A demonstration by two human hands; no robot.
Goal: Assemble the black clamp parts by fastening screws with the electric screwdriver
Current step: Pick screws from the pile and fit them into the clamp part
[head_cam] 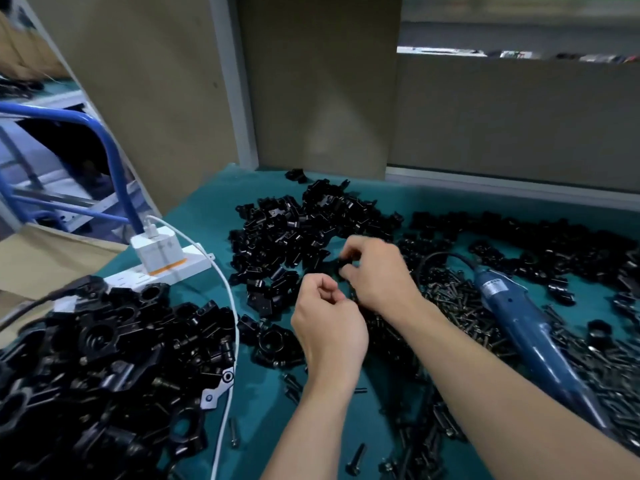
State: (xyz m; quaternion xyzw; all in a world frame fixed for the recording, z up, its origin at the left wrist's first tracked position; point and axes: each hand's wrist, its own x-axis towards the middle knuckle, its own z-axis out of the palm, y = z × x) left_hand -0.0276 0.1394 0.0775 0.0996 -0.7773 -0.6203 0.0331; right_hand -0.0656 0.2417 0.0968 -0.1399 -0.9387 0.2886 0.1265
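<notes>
- the label on the blue electric screwdriver (526, 320) carries print, but it is too blurred for you to read; no other writing can be made out.
- your right hand (375, 271) pinches a small black clamp part (346, 261) between thumb and fingertips, held just above the green table mat (207, 209).
- your left hand (329, 320) sits just beside and below your right hand, fingers curled in toward the palm; whether it holds a screw or anything else cannot be told.
- the electric screwdriver lies flat on the mat to the right of your right forearm, untouched, its tip pointing toward you and its black cord looping off behind your right hand.
- a spread of black screws (450, 299) lies under and around the screwdriver, reaching up to your right wrist.
- a heap of loose black clamp parts (298, 230) lies just beyond both hands, and a further band of them (519, 237) runs off to the right beyond the screwdriver.
- left of your left hand sits a large pile of bigger black pieces (104, 358), with one single piece (273, 344) lying right beside your left wrist.
- a white cable (232, 323) runs between that pile and your left forearm, from a white charger (156, 249) plugged into a white power strip (166, 271) farther left.
- a few stray screws lie on the mat between your forearms.
</notes>
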